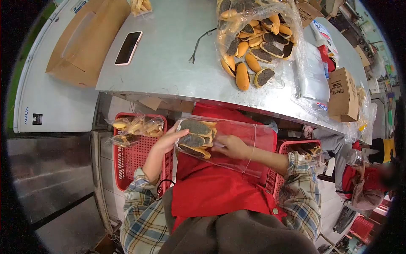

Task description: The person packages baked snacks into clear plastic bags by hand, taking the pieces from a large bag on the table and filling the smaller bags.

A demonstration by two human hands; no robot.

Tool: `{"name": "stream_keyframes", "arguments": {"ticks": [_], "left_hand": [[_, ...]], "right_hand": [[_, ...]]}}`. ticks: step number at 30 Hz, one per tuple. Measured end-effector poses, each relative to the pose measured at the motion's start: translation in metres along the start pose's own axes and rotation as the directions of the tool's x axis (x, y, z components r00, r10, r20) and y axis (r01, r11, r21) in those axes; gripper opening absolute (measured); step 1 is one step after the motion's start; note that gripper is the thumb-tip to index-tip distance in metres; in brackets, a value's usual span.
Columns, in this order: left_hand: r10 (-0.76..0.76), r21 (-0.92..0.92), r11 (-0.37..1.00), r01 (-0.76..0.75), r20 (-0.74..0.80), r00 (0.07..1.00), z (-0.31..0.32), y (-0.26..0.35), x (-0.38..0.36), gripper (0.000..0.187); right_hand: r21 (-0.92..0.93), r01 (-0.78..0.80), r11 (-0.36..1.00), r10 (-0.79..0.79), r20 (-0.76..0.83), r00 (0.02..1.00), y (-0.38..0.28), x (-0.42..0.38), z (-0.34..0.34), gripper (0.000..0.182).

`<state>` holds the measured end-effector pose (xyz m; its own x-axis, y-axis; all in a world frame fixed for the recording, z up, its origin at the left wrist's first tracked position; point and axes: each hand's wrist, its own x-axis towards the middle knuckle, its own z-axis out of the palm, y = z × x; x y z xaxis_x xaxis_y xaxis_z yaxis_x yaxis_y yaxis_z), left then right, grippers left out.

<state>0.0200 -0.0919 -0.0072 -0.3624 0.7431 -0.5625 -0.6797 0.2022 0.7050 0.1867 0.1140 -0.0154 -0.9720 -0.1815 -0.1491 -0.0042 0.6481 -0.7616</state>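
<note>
A long clear plastic bag point(241, 122) lies across my lap in front of the red apron. Several bread pieces with a dark, crumbly topping point(194, 137) are stacked at its left end. My left hand point(168, 137) grips that end from outside, thumb over the top. My right hand point(231, 147) appears to reach inside the bag from its right end, its fingers closed beside the bread; what they hold, if anything, is not clear. On the table above, a large open plastic bag point(296, 46) bears many loose topped bread pieces point(253, 62).
A red basket point(122, 169) with several bagged breads point(137, 127) stands at left, another red basket point(275, 182) at right. The metal table point(169, 63) carries a phone point(128, 48), a black tie point(198, 44) and a cardboard box point(343, 95). Another person point(368, 182) is at far right.
</note>
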Motion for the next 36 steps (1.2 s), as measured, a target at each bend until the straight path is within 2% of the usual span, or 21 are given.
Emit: {"name": "stream_keyframes", "arguments": {"ticks": [1,3,4,6,9,12,15,18,21,25,27,29,30,32,33,34,35,36], "left_hand": [[-0.033,-0.112,0.993,0.034,0.007,0.999,-0.003,-0.009,0.004,0.064],[-0.042,-0.206,0.978,0.033,-0.036,0.998,-0.003,-0.013,0.002,0.056],[-0.048,-0.251,0.967,0.033,-0.056,0.997,-0.003,-0.013,0.003,0.052],[-0.051,-0.223,0.974,0.046,-0.018,0.999,-0.008,-0.019,0.005,0.059],[-0.015,-0.201,0.979,0.017,0.013,1.000,-0.015,-0.021,0.006,0.064],[-0.002,-0.187,0.982,-0.001,-0.013,1.000,-0.011,-0.018,0.005,0.066],[0.006,-0.214,0.977,-0.010,-0.020,1.000,-0.010,-0.020,0.011,0.066],[-0.006,-0.254,0.967,0.009,0.012,1.000,-0.018,-0.024,0.015,0.064],[-0.010,-0.274,0.961,0.018,0.033,0.999,-0.028,-0.031,0.016,0.062],[0.052,-0.304,0.952,-0.023,0.085,0.995,-0.048,-0.045,0.020,0.064],[0.154,-0.344,0.928,-0.143,0.005,0.988,-0.062,-0.063,0.021,0.061],[0.280,-0.345,0.894,-0.286,-0.070,0.958,-0.054,-0.058,0.009,0.058],[0.293,-0.388,0.867,-0.313,-0.111,0.950,-0.069,-0.066,0.005,0.058],[0.308,-0.469,0.803,-0.368,-0.202,0.929,-0.114,-0.090,-0.001,0.059],[0.330,-0.509,0.762,-0.400,-0.227,0.916,-0.109,-0.085,-0.008,0.060],[0.349,-0.545,0.719,-0.432,-0.254,0.902,-0.099,-0.072,-0.020,0.062],[0.370,-0.576,0.672,-0.465,-0.282,0.885,-0.093,-0.065,-0.027,0.063],[0.376,-0.584,0.654,-0.481,-0.301,0.876,-0.092,-0.066,-0.026,0.062]], "right_hand": [[0.136,0.005,0.991,-0.005,0.004,1.000,0.002,0.004,0.004,0.022],[0.393,0.015,0.920,-0.018,0.005,1.000,0.003,0.012,0.006,0.027],[0.394,0.009,0.919,-0.010,0.001,1.000,0.001,0.015,0.006,0.028],[0.403,-0.004,0.915,0.006,-0.004,1.000,-0.005,0.018,0.006,0.029],[0.342,-0.150,0.928,0.119,0.110,0.987,-0.009,0.022,0.004,0.030],[0.161,-0.039,0.986,0.033,0.040,0.999,-0.011,0.021,-0.013,0.033],[0.422,-0.050,0.905,0.077,-0.046,0.996,-0.003,0.021,-0.018,0.033],[0.634,-0.073,0.770,0.070,0.030,0.997,0.004,0.022,-0.003,0.031],[0.447,-0.044,0.894,0.031,0.036,0.999,-0.003,0.029,-0.011,0.031],[0.352,-0.009,0.936,-0.002,0.031,1.000,-0.012,0.035,-0.013,0.029],[0.322,0.047,0.945,-0.068,0.055,0.996,-0.013,0.031,-0.018,0.028],[0.237,0.155,0.959,-0.186,0.111,0.976,-0.019,0.022,-0.052,0.022],[0.198,0.211,0.957,-0.241,0.145,0.960,-0.019,0.017,-0.074,0.020],[0.187,-0.016,0.982,0.017,-0.004,1.000,-0.004,0.009,-0.123,0.015],[0.149,-0.210,0.966,0.238,-0.211,0.948,0.011,0.010,-0.142,0.014],[0.094,-0.078,0.993,0.115,-0.505,0.855,0.039,0.013,-0.159,0.019],[-0.206,-0.195,0.959,0.014,-0.652,0.758,0.058,0.017,-0.182,0.025],[-0.363,-0.278,0.889,-0.090,-0.735,0.672,0.085,0.021,-0.198,0.032]]}}
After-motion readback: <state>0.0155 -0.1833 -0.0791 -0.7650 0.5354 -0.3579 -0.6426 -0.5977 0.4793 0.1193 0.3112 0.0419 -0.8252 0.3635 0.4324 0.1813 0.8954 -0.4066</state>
